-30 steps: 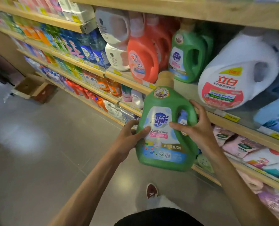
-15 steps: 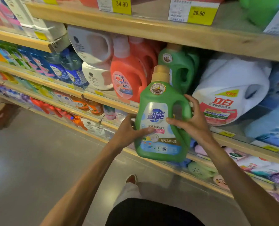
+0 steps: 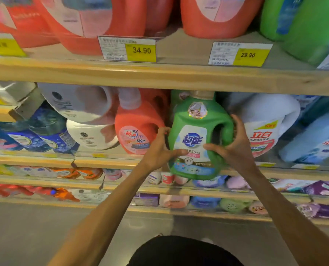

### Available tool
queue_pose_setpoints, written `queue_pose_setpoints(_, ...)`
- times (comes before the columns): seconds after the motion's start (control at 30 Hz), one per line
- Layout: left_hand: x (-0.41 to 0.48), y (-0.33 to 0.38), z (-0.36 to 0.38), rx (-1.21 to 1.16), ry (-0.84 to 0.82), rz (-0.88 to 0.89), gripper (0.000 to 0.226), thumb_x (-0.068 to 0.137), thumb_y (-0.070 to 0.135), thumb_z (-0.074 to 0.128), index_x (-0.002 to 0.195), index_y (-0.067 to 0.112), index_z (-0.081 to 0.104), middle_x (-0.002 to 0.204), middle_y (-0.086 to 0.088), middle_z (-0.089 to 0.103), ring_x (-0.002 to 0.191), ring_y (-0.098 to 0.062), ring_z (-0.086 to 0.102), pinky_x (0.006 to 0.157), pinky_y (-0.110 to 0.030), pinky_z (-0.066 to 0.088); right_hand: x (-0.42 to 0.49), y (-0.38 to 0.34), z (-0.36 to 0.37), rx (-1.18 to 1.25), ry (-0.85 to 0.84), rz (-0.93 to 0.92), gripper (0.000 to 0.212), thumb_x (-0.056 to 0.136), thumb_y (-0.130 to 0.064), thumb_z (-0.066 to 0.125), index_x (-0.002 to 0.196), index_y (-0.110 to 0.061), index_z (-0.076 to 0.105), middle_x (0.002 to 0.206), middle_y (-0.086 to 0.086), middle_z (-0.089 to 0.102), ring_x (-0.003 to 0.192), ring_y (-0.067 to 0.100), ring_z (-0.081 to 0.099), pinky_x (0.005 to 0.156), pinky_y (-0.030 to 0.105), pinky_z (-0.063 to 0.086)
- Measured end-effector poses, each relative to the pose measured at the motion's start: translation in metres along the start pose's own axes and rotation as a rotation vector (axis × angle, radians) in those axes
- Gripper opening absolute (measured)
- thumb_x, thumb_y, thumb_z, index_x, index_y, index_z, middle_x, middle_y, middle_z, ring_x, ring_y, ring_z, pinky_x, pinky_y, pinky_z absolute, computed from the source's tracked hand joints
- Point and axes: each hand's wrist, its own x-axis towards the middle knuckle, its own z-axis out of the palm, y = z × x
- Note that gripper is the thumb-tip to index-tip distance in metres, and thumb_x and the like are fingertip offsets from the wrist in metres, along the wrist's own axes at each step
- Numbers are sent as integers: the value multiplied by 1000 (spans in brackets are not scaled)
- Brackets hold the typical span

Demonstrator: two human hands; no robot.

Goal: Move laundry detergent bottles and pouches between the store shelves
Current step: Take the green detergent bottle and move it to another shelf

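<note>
Green detergent bottle (image 3: pixel 196 135) is held upright at the front of the middle shelf (image 3: pixel 106 159), between an orange bottle (image 3: pixel 140 129) on its left and a big white bottle (image 3: pixel 265 127) on its right. Its cap (image 3: pixel 204 94) is just under the wooden board (image 3: pixel 159 75) of the shelf above. Its base overlaps the front edge of the shelf, and I cannot tell if it already rests there or hangs in the hands.

Both hands hold it. The left hand (image 3: pixel 159 150) is curled round the left side, with the thumb lying across the front label. The right hand (image 3: pixel 234 146) wraps the right side where the moulded handle (image 3: pixel 224 129) is, with its thumb on the lower front.

I judge that the bottle is of stiff plastic and does not bend under the fingers. If it is full, it is probably heavy, and the liquid can shift when it is tilted. The glossy wall and label look smooth, so a grip on the sides alone may slip. The safest hold is through the handle, with the other hand supporting the side or the base. The room under the board is little, so the cap needs care.

On the lower shelves lie soft pouches (image 3: pixel 234 182), and a yellow price tag (image 3: pixel 140 49) stands on the upper shelf.
</note>
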Motion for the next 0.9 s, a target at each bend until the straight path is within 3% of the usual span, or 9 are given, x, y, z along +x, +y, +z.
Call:
queue_pose_setpoints(0.13,23,1,-4,70,-2,74,80,62,24,95,120,11,41,104,8,65,89,1,64,75,-19,52,13,0,8,-16,46,-36,118,44,-35,97,144,-28,35,141,3,50,132,14,51,108,44,46)
queue_pose_setpoints(0.2,32,4,-4,104,15,75,77,62,20,95,115,9,41,103,7,65,93,-9,66,71,-16,51,17,0,9,-56,48,-42,119,44,-37,96,144,-34,31,142,4,47,133,15,49,109,45,45)
queue_pose_setpoints(0.27,39,7,-4,155,30,80,76,61,22,96,110,12,38,103,4,65,99,-19,67,74,-24,54,19,-4,10,-74,48,-52,122,44,-37,95,145,-38,27,145,3,43,135,15,46,112,43,42)
queue_pose_setpoints(0.37,43,10,-4,258,34,87,80,62,32,94,113,16,35,113,-7,68,107,-33,65,82,-42,54,18,-5,12,-154,62,-101,123,51,-18,97,151,-29,26,140,-4,34,129,3,39,110,25,36)
queue_pose_setpoints(0.53,39,9,5,427,88,118,77,74,41,85,121,12,32,118,-15,63,110,-41,60,78,-42,47,9,11,15,-279,113,-184,108,55,-18,97,143,-9,35,134,7,36,119,0,36,99,13,34)
queue_pose_setpoints(0.6,37,6,12,411,111,144,69,76,40,84,113,16,31,116,-14,63,107,-41,61,78,-43,48,8,12,16,-304,119,-180,106,55,-19,97,140,-18,32,135,10,38,117,-1,37,96,9,33)
queue_pose_setpoints(0.67,37,2,17,379,123,155,66,76,36,85,105,22,28,114,-12,63,104,-39,62,76,-43,48,7,11,15,-322,115,-174,103,57,-19,96,133,-33,29,138,14,38,120,8,41,95,13,36)
queue_pose_setpoints(0.77,39,-5,20,342,113,151,65,75,32,86,103,22,28,107,-6,62,98,-32,63,69,-35,43,8,11,15,-329,88,-153,101,59,-21,96,131,-38,27,141,13,39,122,22,47,94,31,46)
queue_pose_setpoints(0.9,37,-12,20,337,66,129,63,75,30,86,104,21,31,91,6,55,75,-15,55,61,-30,37,9,21,18,-334,61,-66,104,59,-22,95,141,-20,30,142,9,42,121,23,52,91,32,48)
